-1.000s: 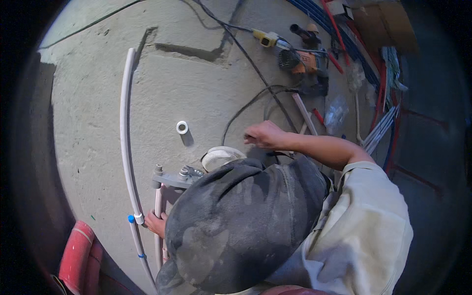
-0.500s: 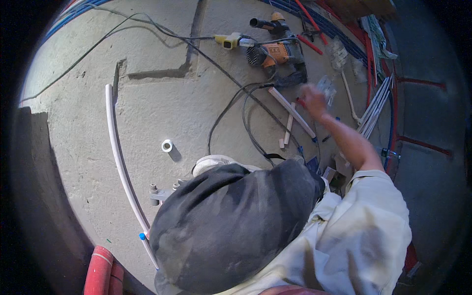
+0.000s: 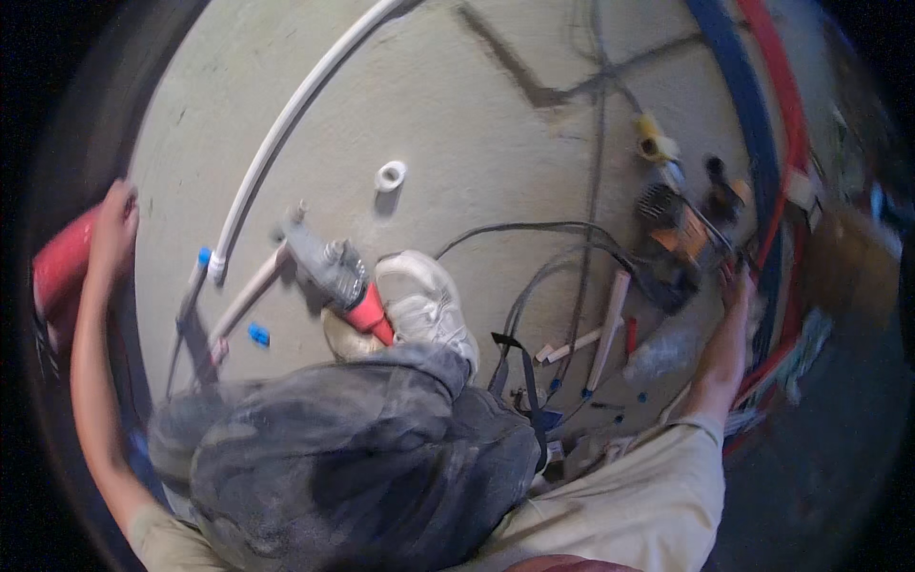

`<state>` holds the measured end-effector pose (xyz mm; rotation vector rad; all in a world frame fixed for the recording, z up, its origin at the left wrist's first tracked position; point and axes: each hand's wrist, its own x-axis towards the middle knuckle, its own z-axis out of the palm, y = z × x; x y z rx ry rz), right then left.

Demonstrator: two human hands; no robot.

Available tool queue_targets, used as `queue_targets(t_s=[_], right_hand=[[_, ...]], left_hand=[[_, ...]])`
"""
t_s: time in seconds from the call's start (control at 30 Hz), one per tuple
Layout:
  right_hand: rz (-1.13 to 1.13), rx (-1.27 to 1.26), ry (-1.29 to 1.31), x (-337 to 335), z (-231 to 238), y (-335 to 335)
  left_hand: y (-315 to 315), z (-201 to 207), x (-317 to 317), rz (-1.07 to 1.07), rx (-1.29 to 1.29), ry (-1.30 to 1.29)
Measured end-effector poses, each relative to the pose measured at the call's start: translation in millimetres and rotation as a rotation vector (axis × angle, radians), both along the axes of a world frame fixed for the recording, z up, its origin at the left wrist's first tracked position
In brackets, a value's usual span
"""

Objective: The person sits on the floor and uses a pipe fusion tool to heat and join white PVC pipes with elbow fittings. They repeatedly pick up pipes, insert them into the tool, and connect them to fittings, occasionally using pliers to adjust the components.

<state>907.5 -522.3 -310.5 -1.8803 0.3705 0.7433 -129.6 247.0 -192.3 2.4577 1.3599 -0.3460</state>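
My left hand (image 3: 116, 227) lies against the end of a thick red pipe (image 3: 65, 265) at the far left; its fingers are blurred. On the right, my right hand (image 3: 736, 297) is beside the orange-and-black power drill (image 3: 679, 232) and the thin red pipes (image 3: 774, 212). Its fingers are smeared, so what they hold, if anything, cannot be made out. Between my arms, a grey tool with a red tapered end (image 3: 366, 313) lies by my white shoe (image 3: 417, 296). Close by are a short white pipe (image 3: 250, 291) and a small blue fitting (image 3: 258, 335).
A long curved white pipe (image 3: 286, 119) lies at left, with a white ring (image 3: 390, 176) to its right. Dark cables (image 3: 534, 227) loop across the floor. Cut white pipes (image 3: 608, 329), clear plastic (image 3: 660, 357) and blue pipes (image 3: 748, 91) are on the right.
The view has swung, shifting the floor and tools. My left hand has come into sight at the red pipe. My right arm now reaches farther to the right, past the cut pipes.
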Motion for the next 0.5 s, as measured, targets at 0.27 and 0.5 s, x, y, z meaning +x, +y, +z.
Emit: queue_targets(t_s=[0.27,0.5], right_hand=[[-0.2,-0.07,-0.081,17.0,-86.6,16.8],[-0.134,-0.112,-0.063,8.0,-77.9,61.6]], left_hand=[[-55.4,55.9,-57.4,0.033,-0.036,0.12],[-110.6,79.4,-100.2,0.108,-0.11,0.277]])
